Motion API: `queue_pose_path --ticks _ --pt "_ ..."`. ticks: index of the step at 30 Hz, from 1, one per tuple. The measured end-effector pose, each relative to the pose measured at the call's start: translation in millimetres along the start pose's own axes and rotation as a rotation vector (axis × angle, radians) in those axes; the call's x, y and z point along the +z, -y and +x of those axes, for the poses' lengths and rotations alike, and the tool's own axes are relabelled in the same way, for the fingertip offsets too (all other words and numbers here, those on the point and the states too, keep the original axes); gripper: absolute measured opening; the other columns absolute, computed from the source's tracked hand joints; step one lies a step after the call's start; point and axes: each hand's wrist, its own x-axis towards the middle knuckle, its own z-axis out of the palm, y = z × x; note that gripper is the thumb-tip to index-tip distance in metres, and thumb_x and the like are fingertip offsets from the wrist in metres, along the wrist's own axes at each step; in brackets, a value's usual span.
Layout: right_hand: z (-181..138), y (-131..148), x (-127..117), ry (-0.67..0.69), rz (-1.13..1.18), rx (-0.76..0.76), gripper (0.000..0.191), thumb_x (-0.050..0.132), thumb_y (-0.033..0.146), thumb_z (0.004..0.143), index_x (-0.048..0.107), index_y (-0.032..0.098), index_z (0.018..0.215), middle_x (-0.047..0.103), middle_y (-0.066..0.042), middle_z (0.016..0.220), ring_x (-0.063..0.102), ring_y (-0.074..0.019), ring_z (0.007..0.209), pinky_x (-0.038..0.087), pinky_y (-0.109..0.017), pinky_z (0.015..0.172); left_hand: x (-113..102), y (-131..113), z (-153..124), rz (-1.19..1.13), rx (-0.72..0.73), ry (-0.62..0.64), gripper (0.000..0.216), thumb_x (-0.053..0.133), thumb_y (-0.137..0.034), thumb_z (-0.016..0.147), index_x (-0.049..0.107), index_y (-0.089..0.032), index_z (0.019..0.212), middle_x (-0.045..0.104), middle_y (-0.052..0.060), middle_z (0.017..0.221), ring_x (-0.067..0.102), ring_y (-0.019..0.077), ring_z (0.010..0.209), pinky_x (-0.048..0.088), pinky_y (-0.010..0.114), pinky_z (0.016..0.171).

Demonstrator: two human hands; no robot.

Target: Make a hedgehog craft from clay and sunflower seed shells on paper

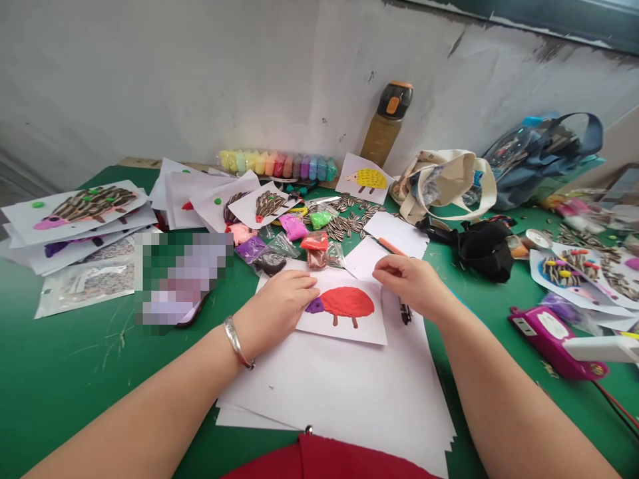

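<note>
A white card (369, 334) bears a clay hedgehog (348, 302) with a smooth red body, purple head and brown legs. It lies on a stack of white paper (344, 399). My left hand (277, 307) rests flat on the card's left side, fingers stretched out near the purple head. Just past the card's right edge, my right hand (412, 283) has thumb and fingertips pinched together; anything between them is too small to make out. A black pen (405, 311) lies below it, and an orange stick-like thing (391, 247) lies behind it.
Behind the card are bags of coloured clay (315, 249) and scattered sunflower seeds (344, 226). Finished hedgehog pictures (90, 206) pile up at left, near a blurred-out phone (187, 279). A bottle (387, 123), tote bag (439, 183) and magenta box (556, 342) stand around.
</note>
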Motion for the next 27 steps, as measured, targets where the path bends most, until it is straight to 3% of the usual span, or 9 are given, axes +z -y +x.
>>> queue_pose_path --ticks 4,9,14,20,27 --pt "-1 0 2 -0.062 0.068 -0.069 0.019 0.053 0.031 0.085 0.070 0.024 0.084 0.070 -0.003 0.081 0.063 -0.0258 0.095 0.041 -0.030 0.064 -2 -2 1 -0.009 -0.007 0.031 0.030 0.048 -0.003 0.090 0.070 -0.014 0.107 0.069 0.010 0.111 0.060 0.0239 0.108 0.050 0.039 0.099" --pt "-11 21 16 0.043 0.139 -0.124 0.020 0.051 0.025 0.085 0.068 0.025 0.095 0.070 0.000 0.084 0.059 -0.0167 0.070 0.044 -0.029 0.063 -3 -6 2 -0.038 -0.012 0.073 0.027 0.049 -0.002 0.089 0.069 -0.014 0.103 0.068 0.010 0.105 0.058 0.0238 0.105 0.049 0.039 0.096" --pt "-22 39 33 0.109 0.173 -0.217 0.013 0.051 0.022 0.084 0.064 0.024 0.084 0.067 0.002 0.076 0.055 -0.0131 0.065 0.043 -0.025 0.061 -6 -10 4 -0.030 -0.027 0.133 0.022 0.049 -0.004 0.090 0.068 -0.014 0.095 0.065 0.008 0.095 0.057 0.0227 0.096 0.049 0.039 0.091" --pt "-23 41 45 0.149 0.182 -0.180 0.018 0.050 0.020 0.085 0.066 0.025 0.083 0.068 0.004 0.072 0.056 -0.0113 0.058 0.042 -0.022 0.055 -4 -9 3 -0.010 -0.041 0.145 0.020 0.049 -0.004 0.091 0.067 -0.013 0.089 0.063 0.008 0.093 0.056 0.0222 0.092 0.049 0.038 0.087" --pt "-21 41 44 0.039 0.103 -0.278 0.016 0.050 0.017 0.084 0.065 0.024 0.081 0.068 0.003 0.077 0.057 -0.0117 0.065 0.043 -0.023 0.062 -5 -12 0 -0.011 -0.029 0.071 0.023 0.047 -0.006 0.092 0.068 -0.013 0.100 0.068 0.009 0.100 0.061 0.0226 0.095 0.051 0.037 0.087"
